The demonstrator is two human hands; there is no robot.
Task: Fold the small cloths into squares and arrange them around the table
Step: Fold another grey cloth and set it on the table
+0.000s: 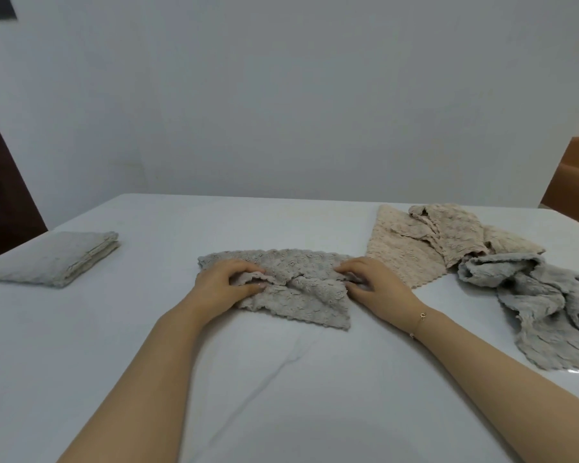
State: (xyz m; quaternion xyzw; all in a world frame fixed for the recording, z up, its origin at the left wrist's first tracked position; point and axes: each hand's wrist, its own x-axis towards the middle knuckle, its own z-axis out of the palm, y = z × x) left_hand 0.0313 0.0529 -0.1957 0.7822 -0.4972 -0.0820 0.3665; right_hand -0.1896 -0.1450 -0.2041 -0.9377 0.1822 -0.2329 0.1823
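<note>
Cloth (291, 295) at bench (81, 345) centre, grey-beige, nubbly pile, part-folded and rumpled in the middle. Left hand (223, 285) pinches a raised fold at the cloth's left side; right hand (375, 284) has its fingers curled into the right edge — each grip narrow and holding cloth.

Handling, judged: light, limp, no stiffness, so a fold will sag unless both corners travel together. Pile looks grippy, unlikely to slide on the smooth bench. Not fragile. Best hold is at the scalloped corners, with a flat palm to set the crease.

1 folded cloth (56, 259) sits well apart at far left, layers showing at its edge. Heap (475, 259) at right — beige and grey cloths overlapping.

Hidden or unclear: fingertips buried in pile, so exact contact cannot be told. How many layers lie under the hands is not visible. Count in the heap uncertain, maybe 3 or 4; its near grey piece runs off the right edge.
</note>
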